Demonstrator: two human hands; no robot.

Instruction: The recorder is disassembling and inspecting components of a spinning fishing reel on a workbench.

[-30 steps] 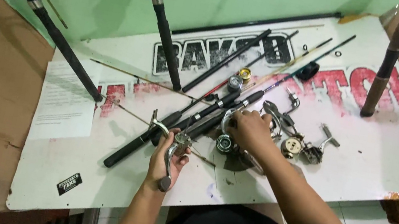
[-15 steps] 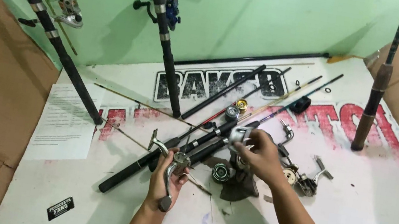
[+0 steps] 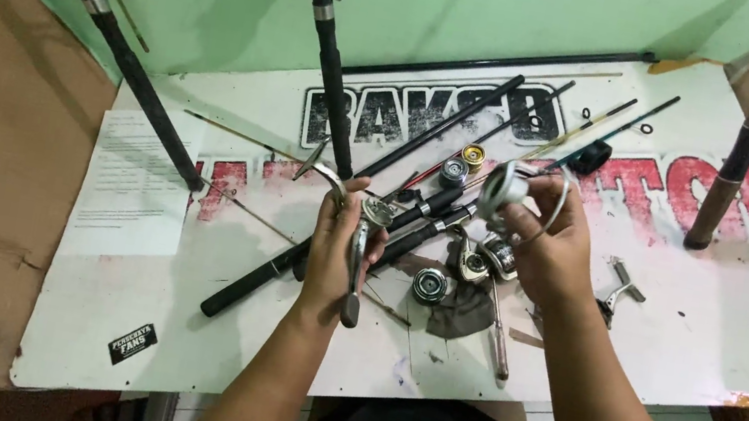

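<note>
Grip [image 3: 339, 253] on reel handle [image 3: 354, 273], rods [image 3: 413, 222] behind

We see bare worktop [image 3: 175, 309] at the near left and far right. Between our hands, crossed black rods [image 3: 413, 222] and loose reel parts [image 3: 443, 283] crowd the middle; upright rods [image 3: 327, 40] block the back.

I see even, bright light from overhead; rods [image 3: 327, 40] cast soft shadows on the green wall [image 3: 490, 7] toward two o'clock. Edges bow wide-angle; slight softness throughout, no glare.
</note>
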